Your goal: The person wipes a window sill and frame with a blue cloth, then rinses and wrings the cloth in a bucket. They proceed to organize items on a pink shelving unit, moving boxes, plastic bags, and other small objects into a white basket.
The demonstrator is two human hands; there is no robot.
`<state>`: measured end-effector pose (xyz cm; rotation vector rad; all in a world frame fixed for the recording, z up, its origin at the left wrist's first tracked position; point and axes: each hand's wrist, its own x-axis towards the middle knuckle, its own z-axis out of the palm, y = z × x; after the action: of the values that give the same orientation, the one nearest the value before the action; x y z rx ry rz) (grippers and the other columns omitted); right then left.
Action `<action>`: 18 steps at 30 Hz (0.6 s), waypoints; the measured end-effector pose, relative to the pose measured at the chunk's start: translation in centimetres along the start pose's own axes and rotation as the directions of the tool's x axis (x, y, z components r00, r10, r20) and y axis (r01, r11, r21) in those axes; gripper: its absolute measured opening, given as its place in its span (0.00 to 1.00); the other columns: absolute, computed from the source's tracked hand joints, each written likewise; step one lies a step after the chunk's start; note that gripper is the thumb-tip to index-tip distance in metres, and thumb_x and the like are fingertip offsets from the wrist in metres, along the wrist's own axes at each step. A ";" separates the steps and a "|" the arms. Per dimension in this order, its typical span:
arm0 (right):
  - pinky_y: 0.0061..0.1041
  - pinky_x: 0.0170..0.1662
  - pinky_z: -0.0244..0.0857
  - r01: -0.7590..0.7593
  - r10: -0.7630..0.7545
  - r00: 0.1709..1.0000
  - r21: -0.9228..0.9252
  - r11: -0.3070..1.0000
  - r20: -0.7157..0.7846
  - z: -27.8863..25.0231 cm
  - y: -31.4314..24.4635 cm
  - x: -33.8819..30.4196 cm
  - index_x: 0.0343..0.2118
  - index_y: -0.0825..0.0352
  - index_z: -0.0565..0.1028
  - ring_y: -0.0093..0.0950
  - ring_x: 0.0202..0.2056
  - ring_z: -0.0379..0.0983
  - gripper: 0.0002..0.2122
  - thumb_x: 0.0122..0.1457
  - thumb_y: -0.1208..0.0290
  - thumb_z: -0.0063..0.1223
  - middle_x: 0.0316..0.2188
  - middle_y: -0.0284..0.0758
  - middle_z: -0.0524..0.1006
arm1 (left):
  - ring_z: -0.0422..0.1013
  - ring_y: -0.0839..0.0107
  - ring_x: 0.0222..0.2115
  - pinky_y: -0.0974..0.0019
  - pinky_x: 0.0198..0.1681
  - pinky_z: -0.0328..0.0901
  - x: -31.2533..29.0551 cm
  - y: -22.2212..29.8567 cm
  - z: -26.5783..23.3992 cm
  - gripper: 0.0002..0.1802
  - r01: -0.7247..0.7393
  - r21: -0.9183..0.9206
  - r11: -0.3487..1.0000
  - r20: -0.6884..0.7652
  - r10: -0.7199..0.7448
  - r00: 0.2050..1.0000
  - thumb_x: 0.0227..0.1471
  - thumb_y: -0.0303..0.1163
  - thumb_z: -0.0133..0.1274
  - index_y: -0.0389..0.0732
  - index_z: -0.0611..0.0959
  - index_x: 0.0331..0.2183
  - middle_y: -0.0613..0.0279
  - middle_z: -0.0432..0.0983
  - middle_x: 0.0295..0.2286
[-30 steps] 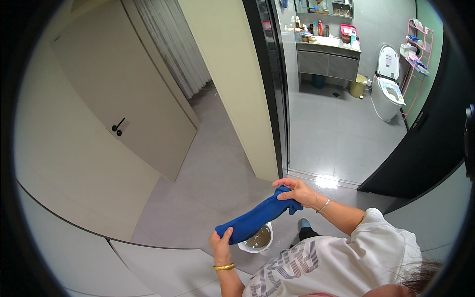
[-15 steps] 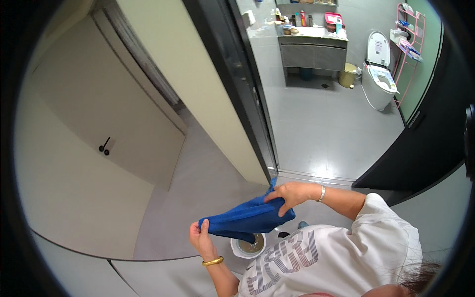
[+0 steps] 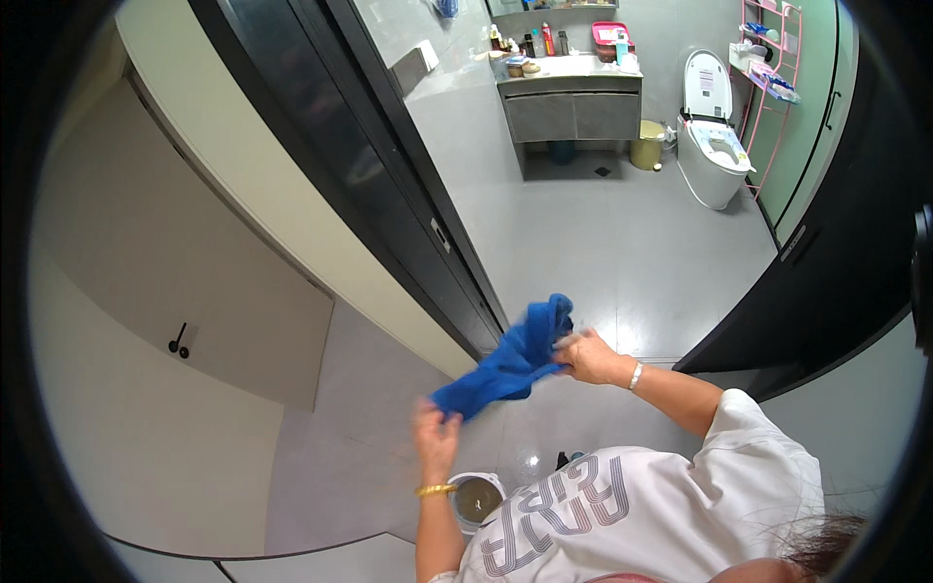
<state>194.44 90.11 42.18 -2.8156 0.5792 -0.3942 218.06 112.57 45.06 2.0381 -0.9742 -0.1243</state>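
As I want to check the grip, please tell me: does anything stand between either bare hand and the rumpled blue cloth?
Nothing visible does: the blurred left hand and the right hand touch the rumpled blue cloth directly. The round white bucket sits below, not between.

"Any writing you can read from over there?"

"Nothing for certain. The boldest is on the white shirt (image 3: 671, 500): big characters (image 3: 564, 510) drawn in grey parallel stripes, set across the front at a slant."

"And in the bathroom?"

"1 pale label (image 3: 707, 81) on the raised toilet lid (image 3: 707, 97), with small dark print, too fine to make out."

"What about the bottles (image 3: 547, 39) on the worktop (image 3: 575, 66)?"

"Too small from here. If they carry any wording, I can't tell."
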 end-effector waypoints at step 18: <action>0.20 0.40 0.67 -0.284 0.349 0.903 0.958 0.044 0.252 -1.5 0.5 1.7 0.46 0.66 0.69 0.21 0.34 0.71 0.18 0.51 0.77 0.55 0.31 0.33 0.76 | 0.69 0.78 0.34 0.73 0.38 0.63 0.7 -3.3 2.6 0.10 0.248 -0.598 0.762 0.009 -0.303 0.953 0.46 0.31 0.61 0.36 0.79 0.26 0.61 0.78 0.31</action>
<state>195.27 88.73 43.83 -1.2495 0.5885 -0.4929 219.42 111.49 41.12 1.5620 -0.4773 -0.4403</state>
